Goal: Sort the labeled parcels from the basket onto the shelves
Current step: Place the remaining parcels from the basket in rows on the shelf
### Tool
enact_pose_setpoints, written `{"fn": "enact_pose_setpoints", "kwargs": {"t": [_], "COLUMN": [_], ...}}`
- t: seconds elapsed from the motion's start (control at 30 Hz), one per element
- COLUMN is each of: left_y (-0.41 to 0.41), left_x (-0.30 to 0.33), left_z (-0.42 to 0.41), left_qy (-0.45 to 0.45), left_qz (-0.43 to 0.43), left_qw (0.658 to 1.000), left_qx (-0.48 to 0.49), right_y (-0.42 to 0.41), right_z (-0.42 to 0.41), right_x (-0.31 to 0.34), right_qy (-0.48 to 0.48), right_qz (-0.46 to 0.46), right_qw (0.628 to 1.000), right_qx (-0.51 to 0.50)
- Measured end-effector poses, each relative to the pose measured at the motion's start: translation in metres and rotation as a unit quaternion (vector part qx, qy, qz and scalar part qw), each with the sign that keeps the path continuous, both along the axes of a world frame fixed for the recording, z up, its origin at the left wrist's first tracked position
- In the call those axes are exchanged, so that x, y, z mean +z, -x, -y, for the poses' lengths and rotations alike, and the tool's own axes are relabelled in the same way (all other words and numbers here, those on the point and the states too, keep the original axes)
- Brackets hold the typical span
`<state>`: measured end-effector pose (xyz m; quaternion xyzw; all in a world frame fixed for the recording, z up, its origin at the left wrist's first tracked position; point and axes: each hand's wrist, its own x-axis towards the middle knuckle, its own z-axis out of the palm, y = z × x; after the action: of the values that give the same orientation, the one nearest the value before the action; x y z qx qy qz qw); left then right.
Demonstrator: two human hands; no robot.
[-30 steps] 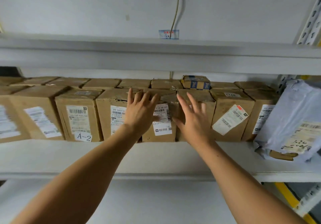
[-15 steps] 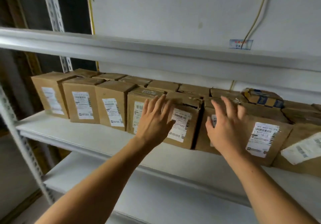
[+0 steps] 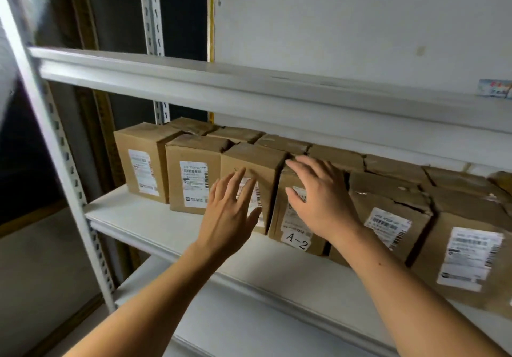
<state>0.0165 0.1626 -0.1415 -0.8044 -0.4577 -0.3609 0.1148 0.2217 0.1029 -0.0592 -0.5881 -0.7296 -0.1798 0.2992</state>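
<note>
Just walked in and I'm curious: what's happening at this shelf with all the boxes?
A person is tidying a row of labeled cardboard parcels on a white shelf. The left hand is spread open against the third box from the left, and the right hand lies open on the box marked A-2 beside it. Neither hand grips anything.

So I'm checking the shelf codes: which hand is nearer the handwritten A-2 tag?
Right. The right hand lies on the same box just above the A-2 tag; the left hand is at the neighbouring box to its left.
</note>
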Motion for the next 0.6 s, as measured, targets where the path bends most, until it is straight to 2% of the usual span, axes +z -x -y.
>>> {"fn": "enact_pose_setpoints", "kwargs": {"t": [0.17,0.37,0.5,0.6], "left_y": [0.053,0.141,0.190,0.218], "left_x": [-0.005,-0.001,0.011,0.017], "left_z": [-0.015,-0.043,-0.086,-0.124], "left_qy": [0.044,0.088,0.169,0.241], "left_qz": [0.041,0.173,0.359,0.473], "left_qw": [0.996,0.973,0.910,0.844], "left_qx": [0.064,0.124,0.121,0.078], "right_y": [0.054,0.122,0.159,0.176], "right_z": [-0.041,-0.092,-0.125,-0.149], "right_x": [0.012,0.028,0.033,0.033], "right_qy": [0.046,0.077,0.111,0.122], "right_qz": [0.024,0.044,0.036,0.034], "right_qw": [0.997,0.990,0.988,0.989], "right_qx": [0.054,0.110,0.101,0.070]}}
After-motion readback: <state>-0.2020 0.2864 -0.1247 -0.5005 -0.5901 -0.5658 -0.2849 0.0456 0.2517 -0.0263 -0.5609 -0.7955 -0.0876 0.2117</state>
